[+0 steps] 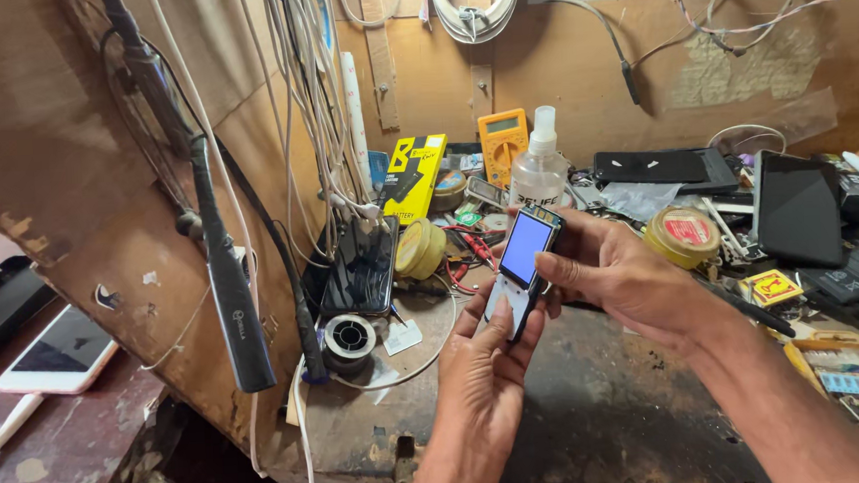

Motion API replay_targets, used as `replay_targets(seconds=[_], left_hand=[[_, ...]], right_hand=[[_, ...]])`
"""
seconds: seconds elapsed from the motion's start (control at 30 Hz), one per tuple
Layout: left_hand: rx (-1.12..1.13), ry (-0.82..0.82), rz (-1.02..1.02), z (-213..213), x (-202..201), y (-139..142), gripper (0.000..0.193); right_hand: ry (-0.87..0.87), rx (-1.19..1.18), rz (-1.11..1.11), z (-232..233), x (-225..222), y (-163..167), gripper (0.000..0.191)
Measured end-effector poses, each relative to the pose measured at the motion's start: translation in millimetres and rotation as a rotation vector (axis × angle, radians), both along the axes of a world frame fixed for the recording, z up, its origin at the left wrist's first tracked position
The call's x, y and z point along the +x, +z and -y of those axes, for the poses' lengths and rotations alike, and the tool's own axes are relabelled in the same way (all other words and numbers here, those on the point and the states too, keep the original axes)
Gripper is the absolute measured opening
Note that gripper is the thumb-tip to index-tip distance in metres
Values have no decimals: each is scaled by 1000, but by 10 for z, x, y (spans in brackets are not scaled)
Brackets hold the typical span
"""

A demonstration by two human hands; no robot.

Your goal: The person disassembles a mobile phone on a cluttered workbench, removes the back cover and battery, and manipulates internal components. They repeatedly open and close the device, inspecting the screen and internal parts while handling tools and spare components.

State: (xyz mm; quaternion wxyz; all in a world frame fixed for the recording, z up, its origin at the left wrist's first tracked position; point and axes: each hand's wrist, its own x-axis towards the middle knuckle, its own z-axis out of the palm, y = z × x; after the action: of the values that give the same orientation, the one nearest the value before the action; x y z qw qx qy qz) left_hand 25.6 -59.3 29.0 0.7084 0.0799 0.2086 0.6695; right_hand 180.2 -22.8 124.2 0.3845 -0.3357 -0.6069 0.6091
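A: Nearest the camera, the left hand [481, 381] comes up from six o'clock, fingers wrapped behind the lower end of a small phone [521, 271], thumb pressed on its pale keypad.

B: And the right hand [620, 279] reaches in from four o'clock, pinching the phone's upper half, thumb along the right edge. The screen glows pale blue, the phone raised above the bench [595, 409], tilted toward one o'clock.

A: At nine o'clock of the hands, a solder spool [347, 339] lies on the bench, a dark smartphone [360, 267] leaning just behind it.

B: Further back, at twelve, a clear spray bottle [539, 167], an orange multimeter [503, 145] beside it. A round tin [683, 235] sits at two o'clock, a black tablet [796, 209] beyond that.

A: Far left, a white phone [58, 351] lies flat.
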Motion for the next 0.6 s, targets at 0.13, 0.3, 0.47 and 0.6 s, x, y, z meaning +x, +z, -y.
replay_targets(seconds=[0.13, 0.3, 0.47, 0.6], left_hand=[[39, -6, -63, -26, 35, 21, 45], [142, 54, -467, -32, -13, 66, 48], [295, 307, -1070, 52, 12, 142, 58], [538, 468, -1377, 159, 19, 192, 64]], right_hand=[[117, -38, -187, -170, 79, -146, 66], [106, -22, -191, -328, 211, -227, 67], [72, 14, -53, -359, 296, -347, 66], [99, 40, -84, -383, 292, -472, 67]])
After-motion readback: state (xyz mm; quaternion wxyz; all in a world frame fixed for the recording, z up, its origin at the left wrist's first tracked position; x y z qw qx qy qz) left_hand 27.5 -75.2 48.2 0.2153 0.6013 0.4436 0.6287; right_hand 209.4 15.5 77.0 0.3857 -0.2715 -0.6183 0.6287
